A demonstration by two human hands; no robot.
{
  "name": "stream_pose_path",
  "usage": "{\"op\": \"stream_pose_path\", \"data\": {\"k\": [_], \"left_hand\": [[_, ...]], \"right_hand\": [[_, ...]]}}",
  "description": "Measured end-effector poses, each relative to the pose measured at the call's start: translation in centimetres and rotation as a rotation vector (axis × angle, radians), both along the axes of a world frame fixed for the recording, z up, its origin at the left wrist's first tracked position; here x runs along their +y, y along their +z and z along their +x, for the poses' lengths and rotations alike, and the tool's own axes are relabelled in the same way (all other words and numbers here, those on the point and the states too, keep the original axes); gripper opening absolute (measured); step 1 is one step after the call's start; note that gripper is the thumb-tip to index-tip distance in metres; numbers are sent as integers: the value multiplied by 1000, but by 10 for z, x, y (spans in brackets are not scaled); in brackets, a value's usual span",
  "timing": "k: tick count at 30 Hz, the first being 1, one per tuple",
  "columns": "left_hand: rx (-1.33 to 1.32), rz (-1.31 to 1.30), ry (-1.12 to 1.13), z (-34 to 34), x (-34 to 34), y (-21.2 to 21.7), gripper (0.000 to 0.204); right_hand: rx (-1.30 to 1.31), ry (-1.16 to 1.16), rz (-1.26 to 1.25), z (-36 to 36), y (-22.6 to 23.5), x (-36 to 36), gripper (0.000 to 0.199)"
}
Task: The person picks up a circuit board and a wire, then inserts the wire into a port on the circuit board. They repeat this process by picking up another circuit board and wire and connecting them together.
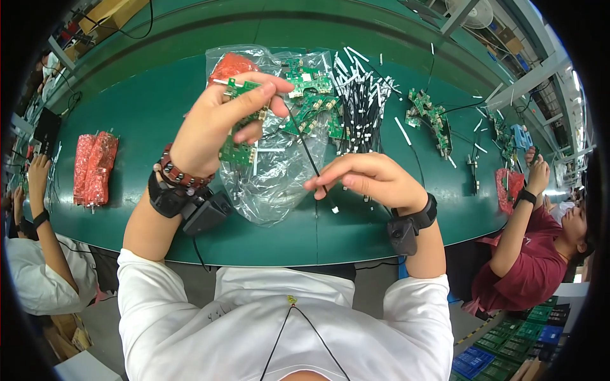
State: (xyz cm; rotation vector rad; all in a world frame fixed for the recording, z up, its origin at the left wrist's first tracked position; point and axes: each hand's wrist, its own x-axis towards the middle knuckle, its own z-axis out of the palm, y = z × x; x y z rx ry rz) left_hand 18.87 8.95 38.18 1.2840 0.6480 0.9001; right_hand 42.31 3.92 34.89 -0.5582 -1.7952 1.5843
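Note:
My left hand (219,120) is closed on a green circuit board (236,153), its fingers covering part of the board. A thin black cable (304,145) slants from those fingers down to my right hand (378,180). The thumb and fingers of my right hand pinch this cable close to its lower end, where a small white connector (335,209) sticks out below. Under both hands, a transparent plastic bag (270,200) lies on the green table. More green circuit boards (311,86) rest on the bag. Beyond my right hand spreads a bundle of black cables (362,111) with white ends.
Red bubble wrap (234,65) sits at the bag's far end, and two red-wrapped bundles (94,168) lie at left. More boards (432,124) and loose cables are at right. A co-worker's hand (539,174) works at far right, another's hand (38,174) at far left.

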Motion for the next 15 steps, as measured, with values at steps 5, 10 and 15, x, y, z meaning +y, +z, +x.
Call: {"op": "stream_pose_path", "data": {"k": [5,10,15], "left_hand": [[41,131,54,-3,-4,9,23],[95,172,58,-1,-7,7,23],[-96,-146,-48,9,-19,-7,33]], "right_hand": [[-10,-44,-223,-3,-9,-2,8],[-35,-65,-410,-6,-14,0,10],[34,183,-376,5,-22,7,12]]}}
